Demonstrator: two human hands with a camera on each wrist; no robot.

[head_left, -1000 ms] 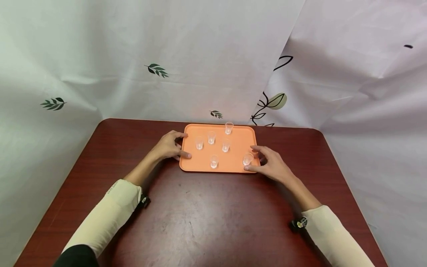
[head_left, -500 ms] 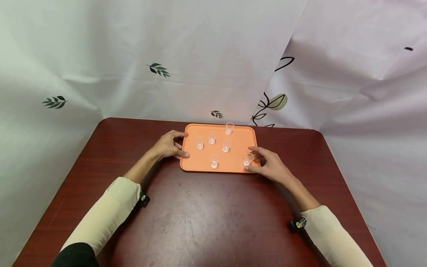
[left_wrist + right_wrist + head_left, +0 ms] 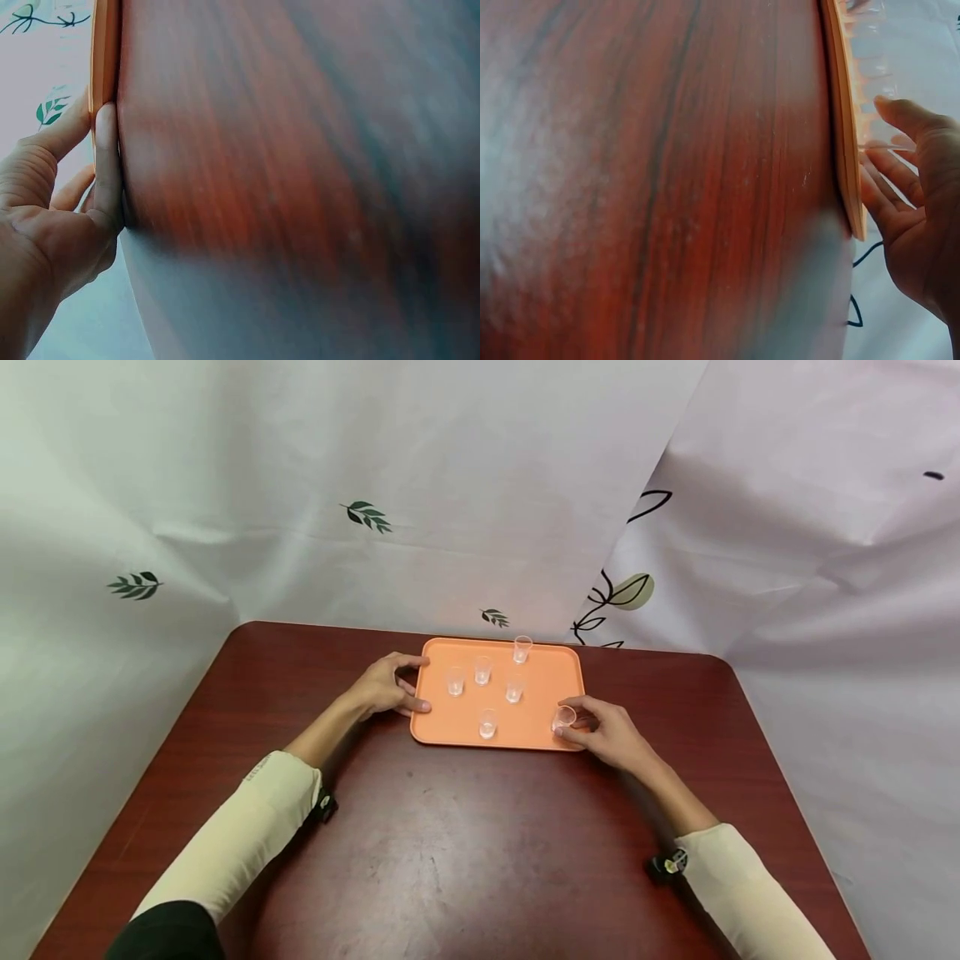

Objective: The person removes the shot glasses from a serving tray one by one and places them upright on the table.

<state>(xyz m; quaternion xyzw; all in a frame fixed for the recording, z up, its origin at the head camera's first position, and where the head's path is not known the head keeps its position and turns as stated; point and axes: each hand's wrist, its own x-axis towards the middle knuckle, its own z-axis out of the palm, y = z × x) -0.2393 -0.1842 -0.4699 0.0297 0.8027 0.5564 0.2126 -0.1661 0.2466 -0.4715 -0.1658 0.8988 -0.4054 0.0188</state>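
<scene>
Six clear cups (image 3: 487,724) on an orange tray (image 3: 450,725) by the tabletop (image 3: 450,860)'s far edge: I read the left hand (image 3: 382,687), fingers spread against the tray's left edge, as steadying it, the right hand (image 3: 611,731), curled round the corner cup (image 3: 564,719) near right, as controlling that.
</scene>
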